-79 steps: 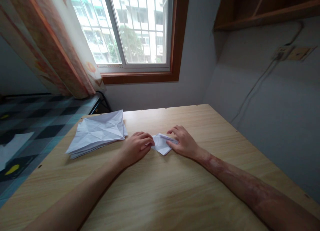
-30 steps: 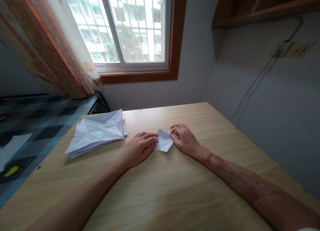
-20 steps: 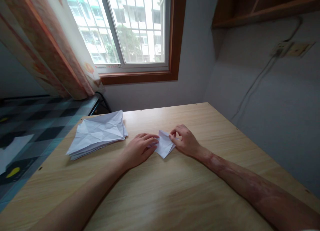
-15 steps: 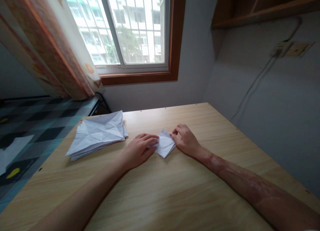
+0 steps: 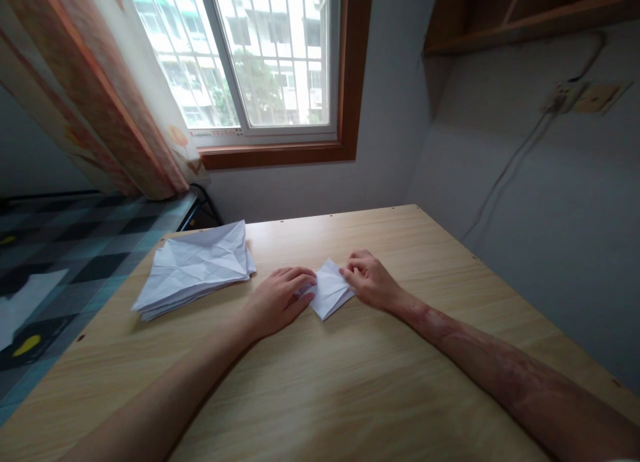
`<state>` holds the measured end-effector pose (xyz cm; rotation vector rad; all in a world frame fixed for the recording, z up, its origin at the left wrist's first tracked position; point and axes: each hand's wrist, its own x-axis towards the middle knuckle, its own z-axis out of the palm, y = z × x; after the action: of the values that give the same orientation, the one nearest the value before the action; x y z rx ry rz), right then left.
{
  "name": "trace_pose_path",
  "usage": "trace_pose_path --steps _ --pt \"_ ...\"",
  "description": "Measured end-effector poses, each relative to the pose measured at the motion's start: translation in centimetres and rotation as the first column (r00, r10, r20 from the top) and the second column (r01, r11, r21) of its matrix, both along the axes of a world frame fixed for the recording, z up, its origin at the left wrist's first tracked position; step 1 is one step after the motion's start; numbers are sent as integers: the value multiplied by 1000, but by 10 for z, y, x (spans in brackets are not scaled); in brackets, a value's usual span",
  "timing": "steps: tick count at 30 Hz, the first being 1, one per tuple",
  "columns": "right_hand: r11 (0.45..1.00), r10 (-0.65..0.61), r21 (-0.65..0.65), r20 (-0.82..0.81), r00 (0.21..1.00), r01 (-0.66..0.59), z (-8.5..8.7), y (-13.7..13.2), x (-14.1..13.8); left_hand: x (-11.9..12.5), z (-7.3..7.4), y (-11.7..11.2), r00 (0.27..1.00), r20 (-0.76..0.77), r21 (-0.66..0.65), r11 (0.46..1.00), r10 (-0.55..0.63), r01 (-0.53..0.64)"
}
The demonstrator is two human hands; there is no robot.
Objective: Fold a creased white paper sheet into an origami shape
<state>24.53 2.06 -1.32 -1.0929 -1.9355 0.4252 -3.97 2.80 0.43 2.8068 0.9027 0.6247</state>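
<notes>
A small folded piece of white paper [image 5: 327, 290] lies on the wooden table between both hands, with a corner toward me. My left hand [image 5: 280, 299] closes around its left side, thumb and fingers on either side of the edge, and covers that part. At the upper right edge, my right hand [image 5: 371, 280] pinches the paper between thumb and curled forefinger. Left of my left hand sits a stack of creased white sheets [image 5: 200, 265].
The light wood table [image 5: 320, 395] reaches the wall under a barred window [image 5: 280, 62]. On the left are a curtain [image 5: 120, 109] and a checked bed cover [image 5: 75, 249] bearing another white sheet [image 5: 30, 302]. A cable [image 5: 505, 172] hangs at right below a shelf [image 5: 525, 25].
The folded paper has turned slightly, its near corner shifting left and toward me. My right hand has moved a little with it; the left hand is almost still.
</notes>
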Motion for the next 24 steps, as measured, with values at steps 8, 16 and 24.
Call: trace_pose_path --steps 8,16,24 --pt "967 252 35 63 966 -254 12 -11 4 1 1 0 1000 -13 -26 1000 10 -10" --pt "921 366 21 303 880 -390 18 -16 -2 3 8 -4 999 48 -75 997 -18 22" --pt "931 316 37 409 856 -362 13 -15 -3 2 15 -8 998 49 -113 993 -25 30"
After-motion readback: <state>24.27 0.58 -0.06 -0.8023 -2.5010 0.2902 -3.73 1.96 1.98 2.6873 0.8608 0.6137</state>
